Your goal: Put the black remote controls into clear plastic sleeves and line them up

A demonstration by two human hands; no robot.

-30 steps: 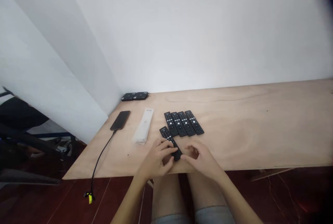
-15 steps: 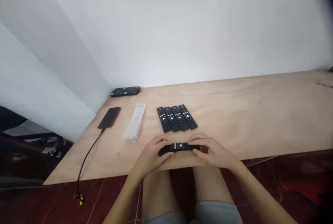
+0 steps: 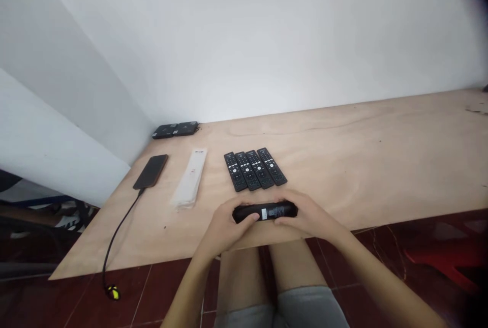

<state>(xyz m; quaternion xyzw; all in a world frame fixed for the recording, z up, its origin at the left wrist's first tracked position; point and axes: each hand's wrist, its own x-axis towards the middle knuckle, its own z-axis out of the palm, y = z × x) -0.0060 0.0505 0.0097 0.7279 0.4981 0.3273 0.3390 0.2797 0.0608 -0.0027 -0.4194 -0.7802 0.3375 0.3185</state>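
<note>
Both my hands grip a black remote control (image 3: 265, 212) crosswise above the front of the plywood table (image 3: 343, 175). Its back faces up and shows a small white label. My left hand (image 3: 229, 227) wraps its left end, and my right hand (image 3: 301, 214) holds its right end. Its buttons are hidden underneath. Several matching black remote controls (image 3: 254, 169) lie side by side just beyond my hands, buttons up, slightly slanted and not touching my fingers.
A black smartphone (image 3: 150, 171) with a black cable (image 3: 120, 229) running over the table's front edge lies to the left. Beside it are a white plastic packet (image 3: 188, 178) and two flat black devices (image 3: 175, 129) in the back corner. White walls bound the table.
The held remote has turned over, from buttons up to back up, and now sits slightly higher in my hands. The view has shifted a little, so the table appears lower and further left.
</note>
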